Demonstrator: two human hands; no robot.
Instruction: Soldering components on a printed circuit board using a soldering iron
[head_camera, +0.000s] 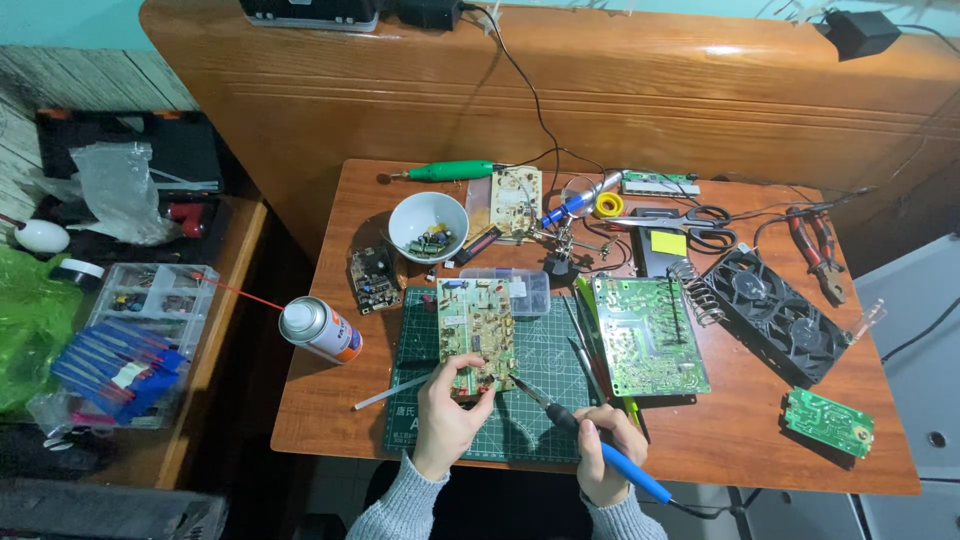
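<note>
On the bench, biggest to smallest, everything placed off the two grips:

Table (740, 440): wooden, small, ran under both hands and carried all the gear.

Cutting mat (545, 350): green, lay right under the held board and stretched out beyond both hands.

Fan unit (780, 315): black, twin fans, sat well off to the right of the iron hand, up and away from it.

Big green board (650, 335): lay flat just right of the held board, above the right hand, solder side up.

Held circuit board (477, 335): tan, parts side up, sat on the mat with its near edge pinched by the left hand.

Left hand (447, 420): fingers were closed on the bottom edge of that board, thumb on top, grey sleeve behind it.

Right hand (605, 450): was wrapped tight around the blue handle, pen style, just right of the left hand.

Soldering iron (590, 440): blue grip, dark barrel, tip pointed up-left and ended just beside the board's lower right corner; couldn't tell if it actually touched.

Spray can (320, 330): lay on its side well left of the board grip, red straw sticking out further left.

White bowl (428, 225): sat beyond the held board, small parts inside.

Small green board (828, 422): lay far right of the iron hand, near the table edge.
</note>
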